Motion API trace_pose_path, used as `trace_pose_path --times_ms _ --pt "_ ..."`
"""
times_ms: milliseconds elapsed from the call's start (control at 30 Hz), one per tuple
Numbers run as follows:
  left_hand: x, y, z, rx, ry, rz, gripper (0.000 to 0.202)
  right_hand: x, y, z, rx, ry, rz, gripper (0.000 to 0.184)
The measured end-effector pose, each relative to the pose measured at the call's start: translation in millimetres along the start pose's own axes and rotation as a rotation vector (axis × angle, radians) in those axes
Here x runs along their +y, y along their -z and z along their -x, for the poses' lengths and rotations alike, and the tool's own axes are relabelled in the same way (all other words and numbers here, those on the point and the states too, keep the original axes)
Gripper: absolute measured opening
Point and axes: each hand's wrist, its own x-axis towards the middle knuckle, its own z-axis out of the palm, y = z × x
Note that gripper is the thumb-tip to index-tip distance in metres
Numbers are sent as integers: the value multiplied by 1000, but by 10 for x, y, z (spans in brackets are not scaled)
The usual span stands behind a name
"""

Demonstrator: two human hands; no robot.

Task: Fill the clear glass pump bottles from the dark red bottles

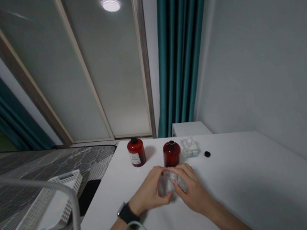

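Both of my hands close round a small clear bottle [168, 185] on the white table [242, 186]. My left hand [149, 192], with a dark watch on its wrist, grips the bottle's left side. My right hand [192, 189] grips its right side and top, fingers curled. Just behind them stands an open dark red bottle [171, 153] with no cap. A second dark red bottle [136, 152] with a black cap and a white label stands to the left. A small black cap [207, 154] lies to the right.
A clear glass bottle [189, 147] sits beside the uncapped red bottle. A white plastic basket [50, 201] lies on the patterned bed at left. Teal curtains [180, 47] and a frosted window lie behind; a white cable crosses the foreground.
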Motion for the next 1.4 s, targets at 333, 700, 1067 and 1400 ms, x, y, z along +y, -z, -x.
trace_pose_path --times_ms 333,700,1067,1400 --pt "19 15 1 -34 77 73 59 87 -8 13 -67 -139 -158 40" --pt "-10 126 16 -28 108 126 56 139 -76 72 -19 -290 -201 55" --pt "-2 111 2 -16 100 167 48 161 -67 94 -1 -289 -290 60" --pt "-7 94 0 -16 118 190 46 186 -6 89 25 -269 -284 68"
